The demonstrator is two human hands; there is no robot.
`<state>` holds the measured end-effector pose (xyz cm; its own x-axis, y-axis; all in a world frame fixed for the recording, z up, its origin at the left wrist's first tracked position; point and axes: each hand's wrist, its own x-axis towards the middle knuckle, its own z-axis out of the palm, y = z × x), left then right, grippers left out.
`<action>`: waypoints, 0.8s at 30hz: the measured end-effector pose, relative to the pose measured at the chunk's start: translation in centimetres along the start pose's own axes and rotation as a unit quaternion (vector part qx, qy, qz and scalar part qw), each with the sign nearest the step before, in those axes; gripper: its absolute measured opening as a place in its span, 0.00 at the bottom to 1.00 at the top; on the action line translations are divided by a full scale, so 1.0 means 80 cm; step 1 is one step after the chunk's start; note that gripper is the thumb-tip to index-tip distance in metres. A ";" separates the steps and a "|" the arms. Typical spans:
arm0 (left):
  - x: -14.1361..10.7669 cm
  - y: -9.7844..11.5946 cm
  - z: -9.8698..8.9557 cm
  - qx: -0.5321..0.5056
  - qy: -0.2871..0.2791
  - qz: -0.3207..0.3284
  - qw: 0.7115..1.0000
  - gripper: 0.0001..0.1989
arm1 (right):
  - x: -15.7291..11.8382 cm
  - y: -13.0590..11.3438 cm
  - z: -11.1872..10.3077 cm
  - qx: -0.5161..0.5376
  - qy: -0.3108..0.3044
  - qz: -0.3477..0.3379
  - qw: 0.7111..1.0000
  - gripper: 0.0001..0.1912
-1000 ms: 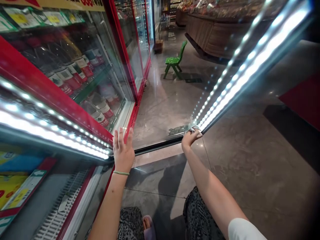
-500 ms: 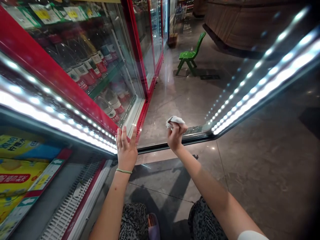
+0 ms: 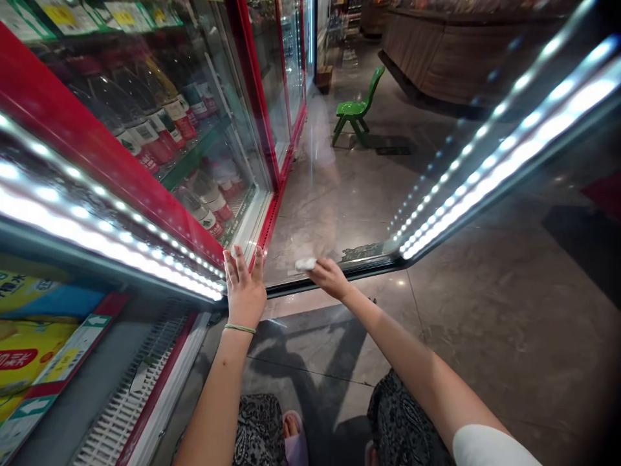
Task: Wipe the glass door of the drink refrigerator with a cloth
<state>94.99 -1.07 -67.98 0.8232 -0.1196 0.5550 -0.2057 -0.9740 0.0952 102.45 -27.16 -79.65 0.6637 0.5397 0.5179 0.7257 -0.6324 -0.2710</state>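
Head view: the right hand (image 3: 330,279) is pinching a small white cloth (image 3: 305,264) low against a clear, light-edged glass door (image 3: 339,220); the left hand (image 3: 246,294), open and empty, is probably steadying it.

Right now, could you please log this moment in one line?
left hand: open, against glass door | right hand: holding white wipe near door's lower edge | beyond: green chair
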 end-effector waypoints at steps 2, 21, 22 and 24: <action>0.000 0.000 0.000 0.012 0.006 0.009 1.000 0.46 | -0.016 0.007 -0.001 0.013 -0.024 -0.027 0.999 0.12; 0.005 0.034 0.012 -0.031 -0.006 -0.046 0.998 0.41 | -0.108 0.100 -0.067 -0.060 0.064 0.177 0.980 0.15; 0.006 0.037 0.011 -0.035 -0.010 -0.052 0.998 0.41 | -0.117 0.109 -0.075 -0.061 0.075 0.196 0.976 0.14; 0.006 0.043 0.012 -0.039 -0.012 -0.058 0.997 0.41 | -0.134 0.128 -0.091 -0.067 0.116 0.246 0.960 0.14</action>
<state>95.18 -4.62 -68.15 0.8567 -0.0124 0.5157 -0.1479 -0.9637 0.2225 101.43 -43.49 -82.11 0.8509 0.0291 0.5246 0.2942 -0.8537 -0.4298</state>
